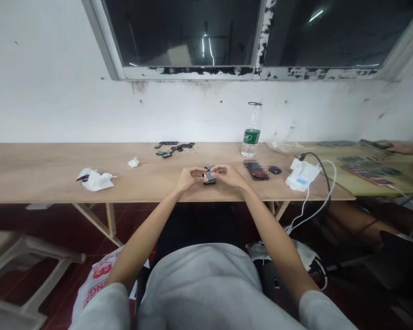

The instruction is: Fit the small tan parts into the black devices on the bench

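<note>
Both of my hands meet over the front middle of the wooden table (48, 169). My left hand (187, 178) and my right hand (227, 175) pinch a small dark device (209, 177) with a yellow spot between their fingertips, just above the tabletop. Farther back lies a scatter of several similar small dark parts (174, 148).
A plastic water bottle (251, 133) stands behind my right hand. A dark phone (256, 170) and a small black object (275, 170) lie to the right, then a white charger with cables (302, 175). Crumpled tissues (95, 179) lie left. Another person's arm (406, 149) rests far right.
</note>
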Motion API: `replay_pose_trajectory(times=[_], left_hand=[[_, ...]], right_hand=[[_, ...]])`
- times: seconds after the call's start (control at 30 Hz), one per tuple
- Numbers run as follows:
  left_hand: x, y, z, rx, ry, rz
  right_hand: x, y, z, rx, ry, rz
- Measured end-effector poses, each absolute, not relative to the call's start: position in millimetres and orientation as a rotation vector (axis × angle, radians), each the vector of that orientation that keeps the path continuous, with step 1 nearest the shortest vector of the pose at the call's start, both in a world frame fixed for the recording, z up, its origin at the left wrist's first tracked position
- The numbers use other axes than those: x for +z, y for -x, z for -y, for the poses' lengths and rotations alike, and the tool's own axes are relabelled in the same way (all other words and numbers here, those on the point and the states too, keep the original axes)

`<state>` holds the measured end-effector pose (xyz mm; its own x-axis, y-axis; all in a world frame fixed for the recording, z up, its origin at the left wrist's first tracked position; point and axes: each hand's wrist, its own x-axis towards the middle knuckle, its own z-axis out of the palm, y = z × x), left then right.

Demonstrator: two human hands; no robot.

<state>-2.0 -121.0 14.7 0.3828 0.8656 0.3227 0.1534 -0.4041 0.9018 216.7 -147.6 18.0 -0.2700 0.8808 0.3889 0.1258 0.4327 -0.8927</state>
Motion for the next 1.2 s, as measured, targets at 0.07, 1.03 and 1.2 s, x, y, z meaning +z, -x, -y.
replay_pose_trajectory(times=[0.07, 1.03, 1.2], left_hand=[[15.8, 1.7, 121.9, 1.073, -1.857, -0.908], [-14.9, 50.2, 70.0, 0.894, -2.36, -1.43], [-16.1, 48.9, 70.6, 0.886, -2.38, -1.44]], right_hand=[[18.7, -218.6, 148.1, 0.966, 0.905, 1.667], [17.0, -248.7, 143.7, 0.289, 1.333, 1.935], [9.2, -221.5, 146.1, 0.288, 1.168, 2.188]])
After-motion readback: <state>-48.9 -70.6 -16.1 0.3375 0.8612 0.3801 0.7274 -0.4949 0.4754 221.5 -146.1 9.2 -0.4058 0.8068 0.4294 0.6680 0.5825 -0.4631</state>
